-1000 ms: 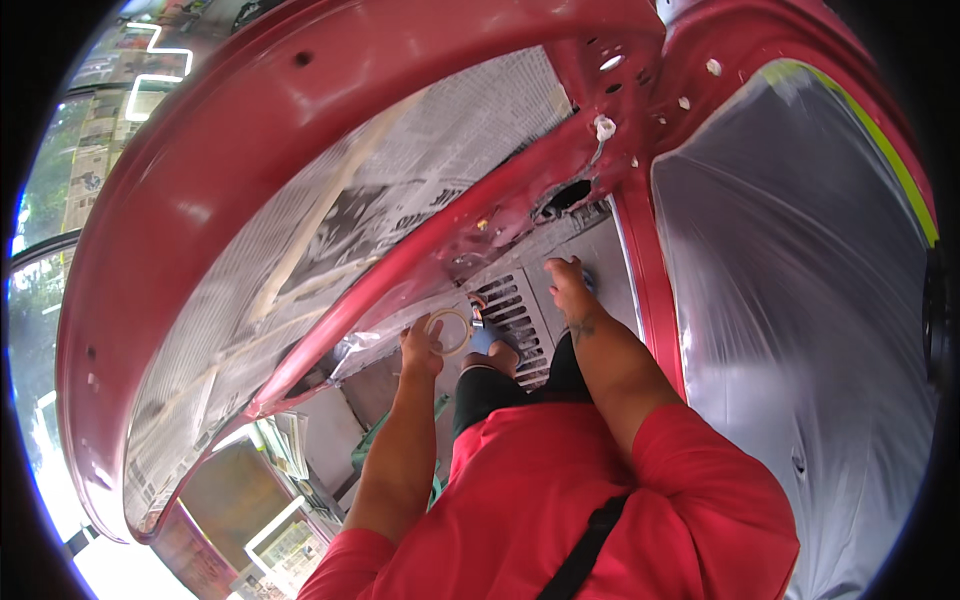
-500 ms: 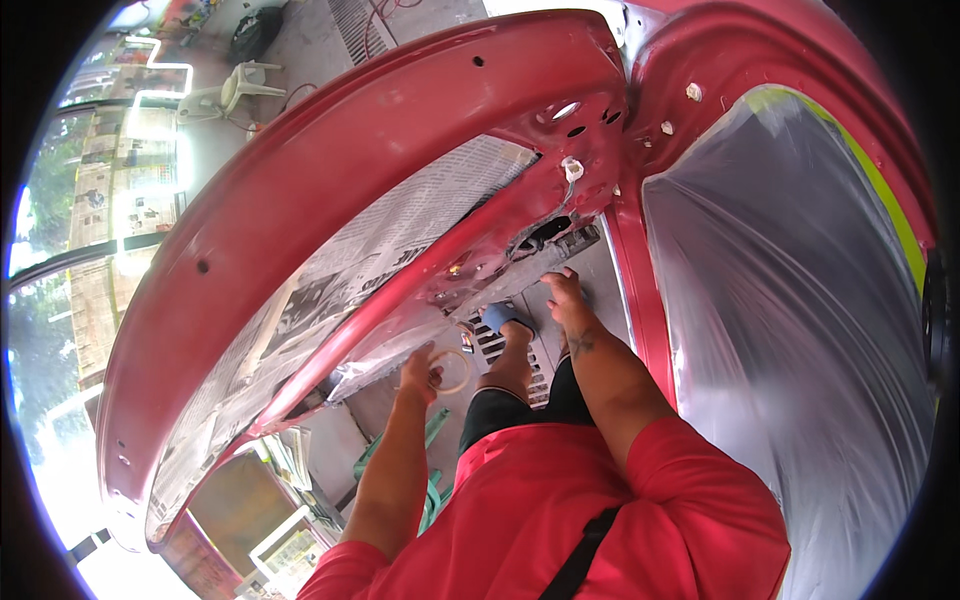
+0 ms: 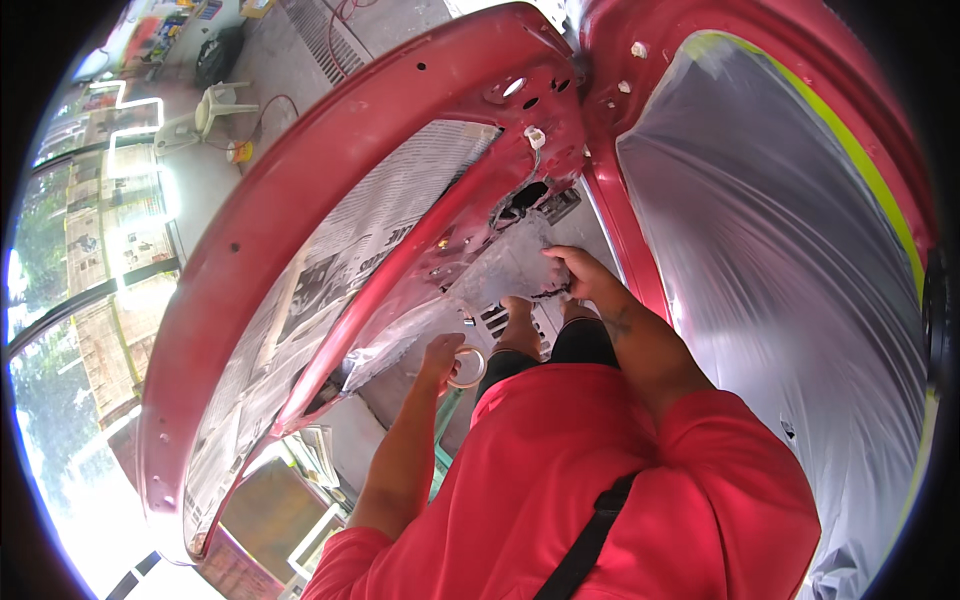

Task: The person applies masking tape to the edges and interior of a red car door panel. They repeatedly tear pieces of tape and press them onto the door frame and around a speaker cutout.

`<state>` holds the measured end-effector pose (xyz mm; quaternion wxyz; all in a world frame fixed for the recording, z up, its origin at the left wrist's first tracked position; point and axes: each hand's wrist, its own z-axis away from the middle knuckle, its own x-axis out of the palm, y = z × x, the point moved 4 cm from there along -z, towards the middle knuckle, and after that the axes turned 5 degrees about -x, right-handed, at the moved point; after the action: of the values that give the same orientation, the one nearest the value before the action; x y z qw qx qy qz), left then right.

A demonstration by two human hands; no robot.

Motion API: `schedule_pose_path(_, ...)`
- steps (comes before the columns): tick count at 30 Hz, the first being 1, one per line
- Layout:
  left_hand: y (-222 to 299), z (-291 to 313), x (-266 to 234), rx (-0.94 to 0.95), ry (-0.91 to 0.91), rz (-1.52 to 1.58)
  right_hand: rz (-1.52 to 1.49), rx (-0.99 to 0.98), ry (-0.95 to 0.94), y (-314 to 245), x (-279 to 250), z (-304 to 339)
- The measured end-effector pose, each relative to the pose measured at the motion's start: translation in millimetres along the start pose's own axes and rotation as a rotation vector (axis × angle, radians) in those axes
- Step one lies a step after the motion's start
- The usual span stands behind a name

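Note:
My left hand (image 3: pixel 441 357) is closed on a pale roll of tape (image 3: pixel 482 366), its ring hanging beside the fingers. Further right, my right hand (image 3: pixel 578 268) pinches the edge of a greyish, see-through plastic sheet (image 3: pixel 508 254) on the inner side of the red car door (image 3: pixel 330 125). The sheet's lower edge looks dark and ragged. It spreads over the lower door and hides part of my feet. Newspaper (image 3: pixel 375 205) covers the door's window opening. A white plug (image 3: pixel 535 137) on a wire hangs near the hinge end.
Clear film (image 3: pixel 740 220) with a yellow-green border covers the car's opening at right. A floor grate (image 3: pixel 497 320) lies by my feet. A white chair (image 3: pixel 218 108), a black bag (image 3: pixel 226 55) and a red hose (image 3: pixel 345 15) are beyond the door. Framed panels (image 3: pixel 318 545) stand at lower left.
My right hand has moved up slightly and closed on the sheet, which now stretches toward me over my feet. My left hand, still with the tape roll, appears further right. The view has shifted.

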<state>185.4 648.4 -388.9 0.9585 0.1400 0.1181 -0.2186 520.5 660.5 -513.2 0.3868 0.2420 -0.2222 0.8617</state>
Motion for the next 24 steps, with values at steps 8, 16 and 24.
schedule_pose_path(8, 86.3, 44.4, 50.0, 0.236, -0.256, -0.407, -0.391, -0.270, 0.056, -78.2, 62.0, 12.5)
schedule_pose_path(16, 157.0, -8.4, 37.1, 0.631, 0.264, -0.544, -0.436, -0.442, 0.034, -108.1, 98.4, 37.1)
schedule_pose_path(24, 147.0, 22.6, 23.4, 0.708, 0.361, -0.664, -0.168, -0.934, -0.045, -167.8, 115.6, 94.5)
